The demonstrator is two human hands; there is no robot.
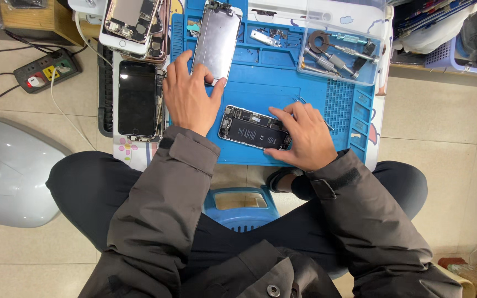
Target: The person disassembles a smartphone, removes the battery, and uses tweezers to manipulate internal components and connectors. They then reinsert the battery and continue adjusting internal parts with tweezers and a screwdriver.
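Observation:
An opened phone body (249, 130) with a black battery lies on the blue repair mat (282, 83). My right hand (303, 138) rests on the phone's right end, fingers curled over it; thin tweezers (300, 101) show just behind the fingers. My left hand (190, 96) reaches up the mat and pinches the lower edge of a detached screen panel (216, 37), which lies face down with its metal back up.
A black phone (137, 98) lies left of the mat, more stripped phones (136, 25) stacked above it. A clear tray of tools (340, 54) sits at the mat's top right. A power strip (46, 70) and a grey shell (12, 171) are on the floor.

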